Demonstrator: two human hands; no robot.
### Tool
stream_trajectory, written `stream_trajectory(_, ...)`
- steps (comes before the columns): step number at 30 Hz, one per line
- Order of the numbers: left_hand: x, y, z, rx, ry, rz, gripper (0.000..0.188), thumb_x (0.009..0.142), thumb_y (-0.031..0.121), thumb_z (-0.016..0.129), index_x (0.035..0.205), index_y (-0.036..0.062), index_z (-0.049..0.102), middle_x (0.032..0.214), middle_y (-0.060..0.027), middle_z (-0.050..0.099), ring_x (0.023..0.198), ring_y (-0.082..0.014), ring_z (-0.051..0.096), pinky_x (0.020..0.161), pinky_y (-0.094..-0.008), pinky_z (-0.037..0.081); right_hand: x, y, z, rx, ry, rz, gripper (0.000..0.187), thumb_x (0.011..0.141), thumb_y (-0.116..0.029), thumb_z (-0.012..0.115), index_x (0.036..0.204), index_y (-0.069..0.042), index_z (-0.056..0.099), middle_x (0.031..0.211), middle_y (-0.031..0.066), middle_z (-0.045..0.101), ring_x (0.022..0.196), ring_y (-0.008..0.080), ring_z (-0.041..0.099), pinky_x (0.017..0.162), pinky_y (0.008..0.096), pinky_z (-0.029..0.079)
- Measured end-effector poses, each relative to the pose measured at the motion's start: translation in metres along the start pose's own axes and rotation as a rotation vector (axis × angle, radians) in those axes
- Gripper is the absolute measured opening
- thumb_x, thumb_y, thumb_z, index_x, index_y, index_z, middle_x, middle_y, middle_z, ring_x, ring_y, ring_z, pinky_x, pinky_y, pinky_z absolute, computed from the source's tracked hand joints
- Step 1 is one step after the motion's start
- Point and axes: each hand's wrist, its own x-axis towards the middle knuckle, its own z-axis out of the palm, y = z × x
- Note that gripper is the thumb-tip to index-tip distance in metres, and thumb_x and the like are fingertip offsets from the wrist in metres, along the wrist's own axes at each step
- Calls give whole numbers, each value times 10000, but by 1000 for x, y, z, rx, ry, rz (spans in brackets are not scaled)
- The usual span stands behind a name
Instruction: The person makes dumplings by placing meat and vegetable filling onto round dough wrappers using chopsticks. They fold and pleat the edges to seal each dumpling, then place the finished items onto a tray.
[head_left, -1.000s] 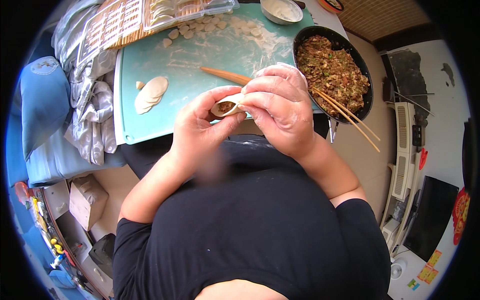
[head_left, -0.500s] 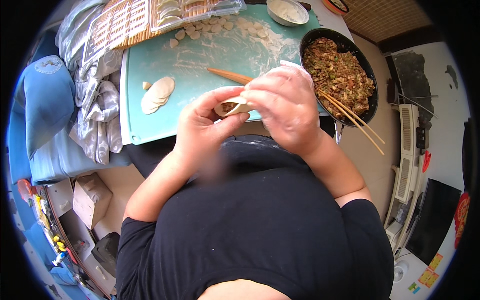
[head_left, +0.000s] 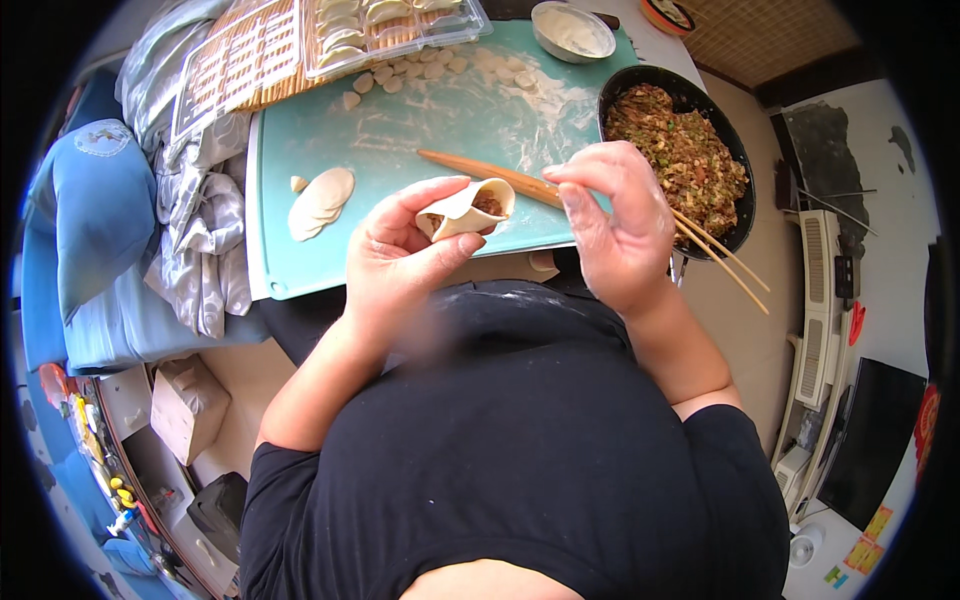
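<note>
A half-folded dumpling point(head_left: 466, 208) rests in the fingers of my left hand point(head_left: 395, 250), its wrapper pinched together at the middle and gaping at both ends, where brown filling shows. To the right of it my right hand point(head_left: 625, 225) is lifted away, holding nothing, with floury thumb and forefinger a little apart. Behind my hands a wooden rolling pin point(head_left: 480, 172) lies slantwise on the green board point(head_left: 380, 150), its right end hidden by my right hand. Flat round wrappers point(head_left: 322, 203) overlap in a pile on the board's left side.
A black pan of minced filling point(head_left: 680, 150) stands at the right, with chopsticks point(head_left: 725, 255) sticking out. Several dough pieces point(head_left: 430, 68) lie along the far side. Beyond are a plastic tray of dumplings point(head_left: 400, 35), a woven mat point(head_left: 265, 60) and a flour bowl point(head_left: 573, 32).
My right hand has let go of the dumpling wrapper and drawn back to the right. The dumpling stays in my left hand, now pinched at its middle with open ends showing.
</note>
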Motion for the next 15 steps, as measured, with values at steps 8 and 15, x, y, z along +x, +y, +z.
stream_trajectory(8, -2, -6, 1, 30, 51, 85, 427, 774, -81, 629, 1178, -30, 503, 1096, -119, 596, 1003, -168, 582, 865, -274, 468, -11, -1, 9, 215, -269, 179, 118, 799, -73, 637, 877, 4, 595, 817, 80, 579, 684, 164, 537, 610, 276, 435)
stream_trajectory(15, -2, -7, 2, 142, 24, 203, 409, 785, -87, 612, 1176, -36, 503, 1128, -113, 585, 1028, -170, 571, 872, -275, 466, -6, -3, 14, 20, -227, -14, 149, 707, -88, 700, 804, -37, 600, 732, 88, 591, 644, 265, 559, 581, 340, 452)
